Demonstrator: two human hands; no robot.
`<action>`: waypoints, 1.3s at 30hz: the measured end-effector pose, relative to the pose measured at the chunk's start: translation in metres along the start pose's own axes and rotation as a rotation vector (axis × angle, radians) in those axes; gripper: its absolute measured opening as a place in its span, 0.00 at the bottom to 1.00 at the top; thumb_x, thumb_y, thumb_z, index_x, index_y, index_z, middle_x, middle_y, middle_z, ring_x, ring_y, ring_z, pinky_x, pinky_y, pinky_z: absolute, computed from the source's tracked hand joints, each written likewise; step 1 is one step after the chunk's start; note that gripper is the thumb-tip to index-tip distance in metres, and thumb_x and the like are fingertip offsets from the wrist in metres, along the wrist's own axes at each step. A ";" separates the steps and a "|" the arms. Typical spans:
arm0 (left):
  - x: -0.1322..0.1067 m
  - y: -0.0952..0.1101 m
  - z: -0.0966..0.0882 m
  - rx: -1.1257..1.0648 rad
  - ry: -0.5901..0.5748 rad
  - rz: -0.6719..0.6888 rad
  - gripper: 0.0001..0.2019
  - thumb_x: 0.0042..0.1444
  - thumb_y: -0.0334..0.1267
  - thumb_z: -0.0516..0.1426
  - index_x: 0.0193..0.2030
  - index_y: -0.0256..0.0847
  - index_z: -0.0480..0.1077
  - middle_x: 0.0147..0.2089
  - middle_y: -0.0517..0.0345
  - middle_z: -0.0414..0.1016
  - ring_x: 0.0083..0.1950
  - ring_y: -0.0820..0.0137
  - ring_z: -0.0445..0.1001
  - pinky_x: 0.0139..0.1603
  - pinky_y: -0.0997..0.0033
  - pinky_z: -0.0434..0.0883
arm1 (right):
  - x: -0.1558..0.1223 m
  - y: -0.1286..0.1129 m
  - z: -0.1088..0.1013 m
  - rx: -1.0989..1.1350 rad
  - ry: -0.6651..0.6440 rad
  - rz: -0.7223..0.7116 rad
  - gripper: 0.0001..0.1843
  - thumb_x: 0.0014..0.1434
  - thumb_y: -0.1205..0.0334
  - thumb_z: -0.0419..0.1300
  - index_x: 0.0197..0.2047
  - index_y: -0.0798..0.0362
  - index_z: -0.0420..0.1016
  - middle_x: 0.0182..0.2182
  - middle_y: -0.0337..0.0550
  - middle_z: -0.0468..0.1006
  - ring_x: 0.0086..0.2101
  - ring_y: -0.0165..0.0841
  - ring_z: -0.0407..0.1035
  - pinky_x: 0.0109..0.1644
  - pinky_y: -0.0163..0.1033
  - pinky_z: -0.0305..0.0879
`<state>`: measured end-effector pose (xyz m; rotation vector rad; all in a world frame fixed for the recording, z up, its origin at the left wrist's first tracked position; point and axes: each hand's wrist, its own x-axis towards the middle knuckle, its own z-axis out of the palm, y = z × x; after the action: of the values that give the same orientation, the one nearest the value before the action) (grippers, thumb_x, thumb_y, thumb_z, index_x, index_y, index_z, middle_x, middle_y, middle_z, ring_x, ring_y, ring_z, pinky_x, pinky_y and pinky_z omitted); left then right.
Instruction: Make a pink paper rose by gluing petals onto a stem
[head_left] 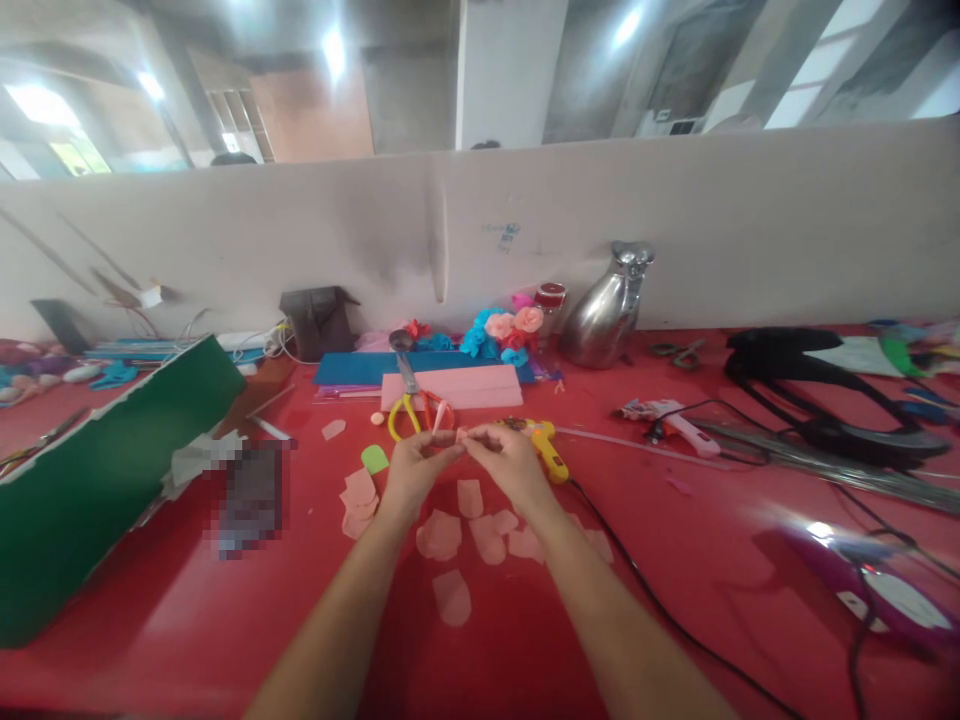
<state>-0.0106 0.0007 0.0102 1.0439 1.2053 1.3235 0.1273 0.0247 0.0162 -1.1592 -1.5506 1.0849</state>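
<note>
My left hand [417, 468] and my right hand [505, 460] meet above the red table [675, 560], fingertips pinched together on a small pink paper piece [460, 436]. Several cut pink paper petals [480, 535] lie on the table just below the hands. Yellow-handled scissors [409, 400] rest just beyond the left hand, lying on a folded pink paper sheet [465, 385]. A yellow glue gun [546, 446] lies just past the right hand, its black cord [660, 610] running towards me on the right.
A green board [97, 470] leans at the left. At the back stand finished paper flowers [504, 330], a blue sheet [352, 366] and a steel jug [606, 310]. A second glue gun [675, 418], wire rods [825, 450] and black cables [817, 400] lie right.
</note>
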 end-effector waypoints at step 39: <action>-0.001 0.005 0.001 0.014 0.111 0.064 0.08 0.43 0.38 0.61 0.30 0.37 0.74 0.28 0.57 0.73 0.28 0.74 0.68 0.31 0.75 0.63 | -0.006 -0.009 0.002 -0.052 0.072 -0.052 0.07 0.50 0.59 0.57 0.28 0.53 0.74 0.25 0.41 0.76 0.27 0.33 0.68 0.32 0.36 0.63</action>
<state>-0.0105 -0.0005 0.0153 1.0378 1.2747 1.4404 0.1248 0.0173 0.0240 -1.1740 -1.5520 0.9636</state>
